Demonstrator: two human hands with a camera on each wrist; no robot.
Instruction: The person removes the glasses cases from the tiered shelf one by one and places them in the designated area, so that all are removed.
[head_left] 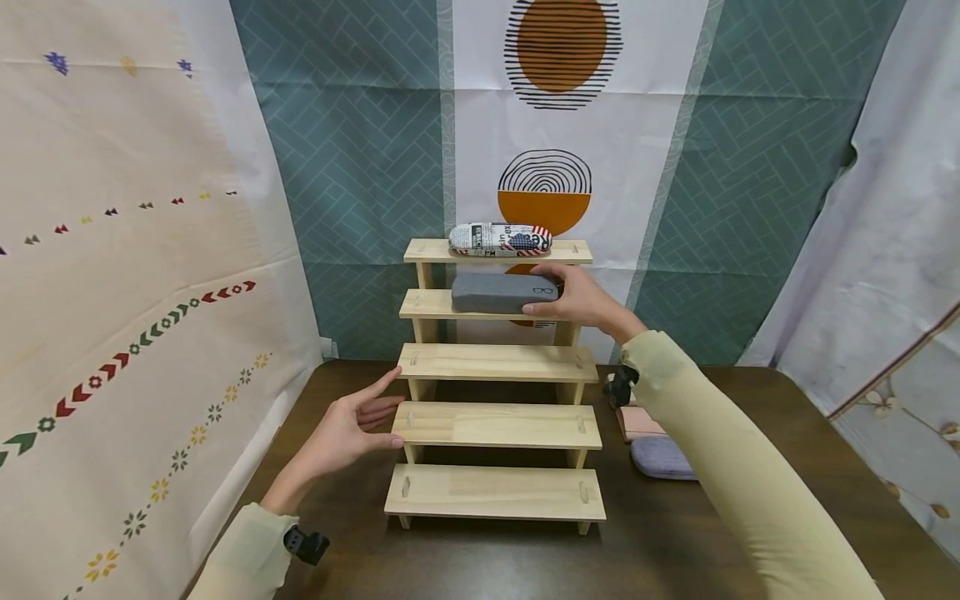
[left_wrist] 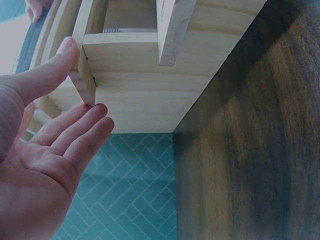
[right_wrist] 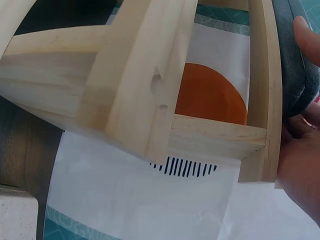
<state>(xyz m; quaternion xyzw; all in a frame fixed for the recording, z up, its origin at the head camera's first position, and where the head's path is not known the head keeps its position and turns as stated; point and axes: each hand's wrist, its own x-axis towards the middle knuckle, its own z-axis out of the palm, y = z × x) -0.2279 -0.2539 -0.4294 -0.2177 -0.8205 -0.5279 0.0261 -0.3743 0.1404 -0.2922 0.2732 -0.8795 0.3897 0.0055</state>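
My right hand [head_left: 573, 298] grips the right end of a grey glasses case [head_left: 495, 293], thumb on its front and fingers over the top and back. The case is at the second tier from the top of a stepped wooden rack [head_left: 498, 363]; in the right wrist view the dark case [right_wrist: 292, 60] is against the board. My left hand [head_left: 348, 427] is at the rack's left side, thumb and fingertips touching the end of a board [left_wrist: 86, 82], fingers fairly straight. A newsprint-and-flag patterned case [head_left: 500, 240] lies on the top tier.
Right of the rack, partly behind my right sleeve, a pink flat item [head_left: 639, 422] and a purple-blue soft case [head_left: 662, 459] lie on the dark wooden table [head_left: 502, 562]. Patterned cloth [head_left: 345, 167] hangs behind and at both sides.
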